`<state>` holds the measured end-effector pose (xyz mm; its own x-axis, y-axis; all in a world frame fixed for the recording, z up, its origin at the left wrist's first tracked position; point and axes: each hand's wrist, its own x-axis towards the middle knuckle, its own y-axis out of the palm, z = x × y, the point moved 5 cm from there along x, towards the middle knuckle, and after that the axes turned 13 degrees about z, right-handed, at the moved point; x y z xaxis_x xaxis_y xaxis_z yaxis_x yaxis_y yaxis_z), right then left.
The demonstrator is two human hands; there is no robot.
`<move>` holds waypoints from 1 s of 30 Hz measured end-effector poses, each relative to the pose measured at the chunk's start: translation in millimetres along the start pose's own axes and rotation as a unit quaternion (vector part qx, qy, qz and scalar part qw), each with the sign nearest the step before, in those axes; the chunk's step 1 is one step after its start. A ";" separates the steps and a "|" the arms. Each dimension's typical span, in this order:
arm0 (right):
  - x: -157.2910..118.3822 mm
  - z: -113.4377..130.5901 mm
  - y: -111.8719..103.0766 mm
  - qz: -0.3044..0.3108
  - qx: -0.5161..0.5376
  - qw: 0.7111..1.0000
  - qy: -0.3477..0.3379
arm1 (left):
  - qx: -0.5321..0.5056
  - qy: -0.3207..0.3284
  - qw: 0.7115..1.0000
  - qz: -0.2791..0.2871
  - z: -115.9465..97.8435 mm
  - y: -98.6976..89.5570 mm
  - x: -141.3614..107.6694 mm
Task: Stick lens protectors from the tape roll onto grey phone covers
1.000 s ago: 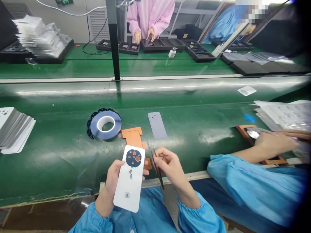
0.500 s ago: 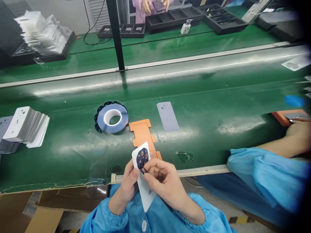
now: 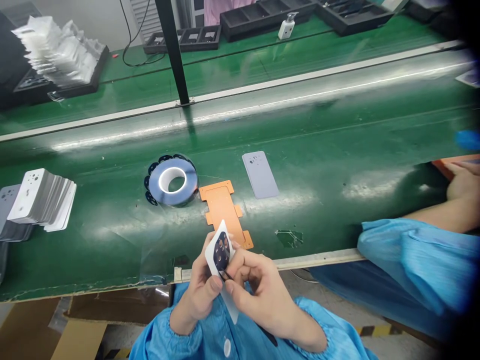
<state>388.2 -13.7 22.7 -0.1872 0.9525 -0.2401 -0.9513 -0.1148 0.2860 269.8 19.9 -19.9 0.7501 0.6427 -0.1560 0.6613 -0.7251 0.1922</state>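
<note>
In my left hand [image 3: 200, 296] is a white phone back panel [image 3: 211, 254], gripped by its edge and tilted up in front of me. A dark camera-shaped sticker [image 3: 221, 252] with several round holes covers its upper part. My right hand [image 3: 262, 290] pinches dark tweezers [image 3: 226, 274], their tips at the sticker's lower edge. Beyond my hands lies an orange fixture plate [image 3: 224, 205] with side tabs. Left of it sits a blue tape roll [image 3: 188, 187], dark stickers fanned around its rim. A grey back panel [image 3: 261, 175] lies to the right.
A stack of white panels [image 3: 37, 200] stands at the left beside grey panels [image 3: 9, 220]. A co-worker's blue sleeve [image 3: 416, 255] reaches in from the right. A black post [image 3: 172, 55] rises at the divider, with black trays [image 3: 268, 20] behind it.
The white panel has turned more edge-on in my hands, and the tweezers remain at the sticker. The view has shifted slightly. The co-worker's hand at the right now lies over the orange fixture there.
</note>
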 end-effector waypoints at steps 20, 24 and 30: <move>-4.1 -5.2 -8.6 -0.014 -0.032 0.999 -0.006 | -0.296 -0.018 0.950 -0.102 2.7 2.3 12.7; -1.9 -9.8 -12.3 -0.039 -0.096 0.995 -0.008 | -0.335 -0.063 0.933 -0.119 4.3 7.1 17.9; 3.0 -7.1 -19.4 -0.093 -0.109 0.990 -0.013 | -0.195 -0.087 0.966 -0.145 1.9 1.0 12.0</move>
<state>404.4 -10.6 9.9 0.0000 0.9694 -0.2456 -0.9995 0.0080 0.0314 279.5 26.5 -23.4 0.5463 0.7292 -0.4122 0.8154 -0.3503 0.4609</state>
